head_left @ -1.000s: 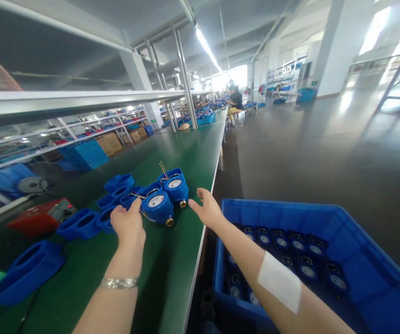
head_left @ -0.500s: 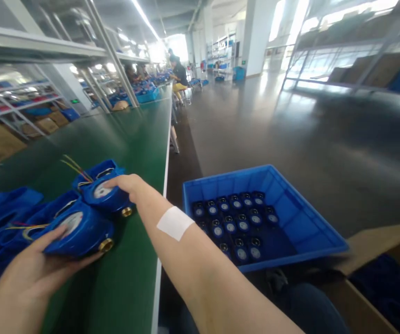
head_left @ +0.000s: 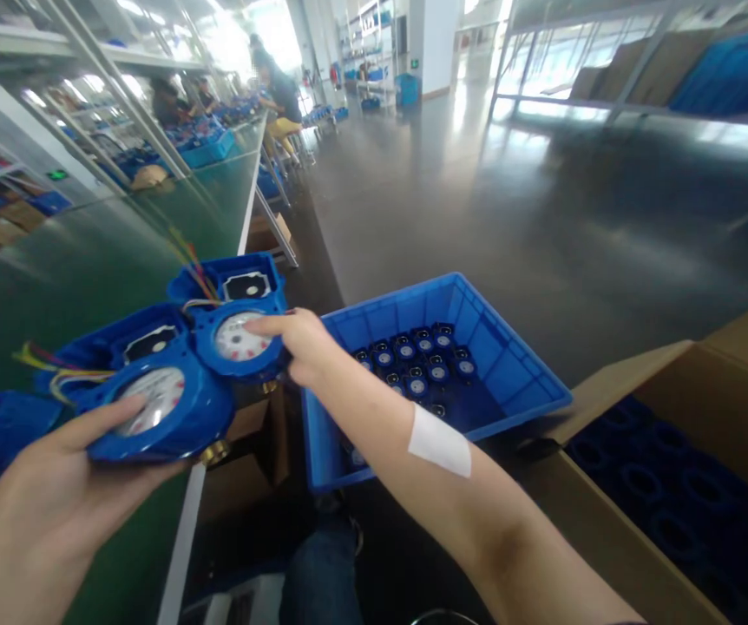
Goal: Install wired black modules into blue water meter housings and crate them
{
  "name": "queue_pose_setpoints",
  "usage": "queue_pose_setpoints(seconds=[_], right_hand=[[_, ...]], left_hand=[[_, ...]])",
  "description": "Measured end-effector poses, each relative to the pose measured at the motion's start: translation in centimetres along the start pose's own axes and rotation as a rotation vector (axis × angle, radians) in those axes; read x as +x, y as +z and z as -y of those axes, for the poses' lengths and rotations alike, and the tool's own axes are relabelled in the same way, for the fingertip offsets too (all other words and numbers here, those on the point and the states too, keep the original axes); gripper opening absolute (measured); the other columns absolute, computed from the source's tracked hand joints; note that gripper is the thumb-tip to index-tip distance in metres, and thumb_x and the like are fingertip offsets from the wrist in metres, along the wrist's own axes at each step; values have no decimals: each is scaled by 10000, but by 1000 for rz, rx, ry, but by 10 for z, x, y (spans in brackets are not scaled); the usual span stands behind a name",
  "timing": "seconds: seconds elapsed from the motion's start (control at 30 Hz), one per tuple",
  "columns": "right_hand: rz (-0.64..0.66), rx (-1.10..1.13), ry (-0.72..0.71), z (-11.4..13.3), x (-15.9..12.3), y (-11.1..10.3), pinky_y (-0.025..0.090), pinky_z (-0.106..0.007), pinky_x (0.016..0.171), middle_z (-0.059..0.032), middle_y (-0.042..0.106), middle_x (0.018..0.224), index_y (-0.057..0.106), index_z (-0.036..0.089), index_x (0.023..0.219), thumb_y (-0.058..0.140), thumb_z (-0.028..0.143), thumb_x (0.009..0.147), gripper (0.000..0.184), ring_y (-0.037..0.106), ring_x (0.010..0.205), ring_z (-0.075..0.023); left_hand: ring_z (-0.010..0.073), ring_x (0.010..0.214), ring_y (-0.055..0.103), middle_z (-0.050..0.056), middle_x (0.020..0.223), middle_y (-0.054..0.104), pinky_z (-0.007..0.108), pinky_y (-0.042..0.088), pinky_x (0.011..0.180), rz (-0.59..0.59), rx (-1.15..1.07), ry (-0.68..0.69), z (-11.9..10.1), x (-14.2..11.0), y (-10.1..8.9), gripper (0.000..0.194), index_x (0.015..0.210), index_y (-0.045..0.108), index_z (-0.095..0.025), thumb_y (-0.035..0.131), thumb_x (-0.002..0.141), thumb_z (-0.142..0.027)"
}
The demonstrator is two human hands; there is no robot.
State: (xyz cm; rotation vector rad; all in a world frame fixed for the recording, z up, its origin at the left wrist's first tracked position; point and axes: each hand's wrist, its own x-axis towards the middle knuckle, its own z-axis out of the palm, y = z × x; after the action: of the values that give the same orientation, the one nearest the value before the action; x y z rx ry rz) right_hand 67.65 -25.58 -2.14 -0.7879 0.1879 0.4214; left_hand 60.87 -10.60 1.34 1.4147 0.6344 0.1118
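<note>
Blue plastic housings (head_left: 3, 425) sit at the far left of a green workbench (head_left: 107, 252). Beside them, the person's left hand (head_left: 55, 495) grips one blue water meter (head_left: 201, 399), thumb across the dial and fingers underneath, apparently to carry its weight while keeping it face up. Its colored wires (head_left: 84, 373) trail loose on the far side, away from the palm. Just to the right, touching or nearly so, a second meter (head_left: 240, 337) is held out past the bench edge by the right hand (head_left: 305, 347), a digit pressed on the dial; the fingers beneath are hidden. Beyond, a blue bin (head_left: 510, 373) holds more meters (head_left: 416, 382) in rows, dials up, seemingly to pack neatly. At far right, an open cardboard box (head_left: 634, 382) contains dark blue parts (head_left: 647, 477).
</note>
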Motion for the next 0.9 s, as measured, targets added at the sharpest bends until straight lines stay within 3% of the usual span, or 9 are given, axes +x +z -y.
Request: queue_pose_setpoints(seconds=[0.13, 0.23, 0.37, 0.47, 0.57, 0.67, 0.8, 0.9], right_hand=[[2, 3, -180, 56, -28, -90, 481, -298, 780, -79, 565, 859, 493, 12, 1038, 492, 62, 700, 342, 568, 747, -126], [-112, -93, -252, 90, -45, -164, 463, -289, 838, -87, 548, 963, 470, 26, 1101, 429, 104, 765, 347, 560, 840, -125], [-342, -169, -195, 107, -49, -265, 460, -280, 860, -85, 512, 1063, 421, 67, 1169, 365, 175, 818, 372, 551, 894, -122], [-502, -225, -29, 94, -41, -341, 476, -242, 834, -84, 472, 1129, 386, 89, 1211, 319, 210, 831, 404, 547, 913, -113], [-562, -272, 153, 66, -28, -412, 490, -228, 790, -110, 461, 1138, 377, 74, 1224, 345, 241, 817, 441, 555, 893, -128], [-605, -329, 316, 34, -15, -477, 503, -261, 736, -143, 486, 1092, 344, 59, 1241, 408, 223, 787, 487, 573, 830, -155], [-667, -436, 525, -6, 4, -555, 508, -260, 667, -140, 501, 1068, 302, 91, 1242, 477, 190, 755, 527, 581, 776, -155], [-658, -489, 644, -34, 18, -605, 505, -230, 648, -147, 513, 1043, 334, 81, 1194, 517, 163, 725, 511, 580, 768, -151]], left_hand=[[295, 877, 590, 29, 855, 663, 570, 435, 693, 267, 30, -120, 14, -17, 95, 351, 1047, 545, -166, 421, 723, -111], [299, 858, 592, 65, 890, 650, 574, 454, 680, 445, 12, -241, 49, -18, 165, 352, 1051, 546, -156, 466, 709, -171], [277, 851, 590, 76, 869, 644, 558, 457, 704, 614, -61, -476, 133, -4, 243, 367, 1052, 529, -144, 481, 695, -213], [248, 782, 607, 66, 802, 656, 530, 461, 725, 671, -237, -703, 211, 11, 278, 323, 992, 551, -138, 503, 678, -198], [214, 675, 620, 69, 723, 666, 452, 494, 692, 616, -306, -851, 285, 27, 285, 253, 907, 574, -107, 505, 671, -164], [210, 612, 625, 83, 695, 673, 402, 514, 633, 517, -278, -935, 347, 45, 269, 217, 850, 591, -85, 514, 650, -122], [222, 661, 640, 114, 722, 684, 353, 521, 651, 377, -273, -977, 411, 73, 241, 210, 802, 611, -68, 538, 605, -71], [219, 635, 643, 106, 682, 685, 333, 530, 621, 241, -228, -983, 445, 94, 231, 223, 794, 619, -79, 552, 584, -50]])
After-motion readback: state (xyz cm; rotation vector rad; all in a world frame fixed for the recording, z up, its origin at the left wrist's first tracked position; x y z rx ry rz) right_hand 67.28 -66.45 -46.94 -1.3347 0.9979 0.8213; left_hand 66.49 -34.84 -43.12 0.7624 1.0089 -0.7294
